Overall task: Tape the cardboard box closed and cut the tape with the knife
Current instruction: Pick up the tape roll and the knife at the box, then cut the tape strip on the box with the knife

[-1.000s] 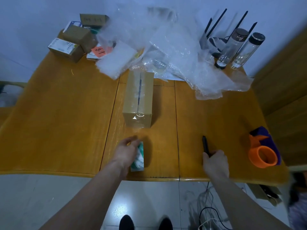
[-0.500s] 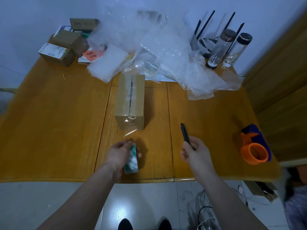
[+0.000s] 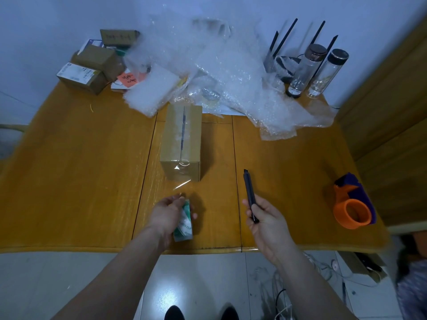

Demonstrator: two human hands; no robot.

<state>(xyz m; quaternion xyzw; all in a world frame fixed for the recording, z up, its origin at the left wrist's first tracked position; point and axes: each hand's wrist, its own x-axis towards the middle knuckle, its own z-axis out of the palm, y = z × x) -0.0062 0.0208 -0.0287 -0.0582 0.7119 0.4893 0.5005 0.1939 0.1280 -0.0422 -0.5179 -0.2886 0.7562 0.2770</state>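
Note:
A closed cardboard box [image 3: 181, 142] stands mid-table, its long side pointing away from me. Clear tape [image 3: 182, 181] runs along its top seam, down the near face, and stretches toward me. My left hand [image 3: 167, 212] grips the green-and-white tape roll [image 3: 184, 224] just in front of the box, keeping the strip taut. My right hand [image 3: 265, 218] holds a slim black knife [image 3: 250, 195] by its handle, tip pointing away, to the right of the box and apart from the tape.
An orange and purple tape dispenser [image 3: 352, 205] sits at the right edge. Bubble wrap [image 3: 219, 72] is heaped behind the box. Small cardboard boxes [image 3: 92, 68] lie at the far left, and two glass bottles [image 3: 318, 70] at the far right. The wooden table [image 3: 69, 169] ends near my hands.
My right hand has picked the knife up off the table and raised it, drifting left toward the tape. My left hand keeps the roll in place.

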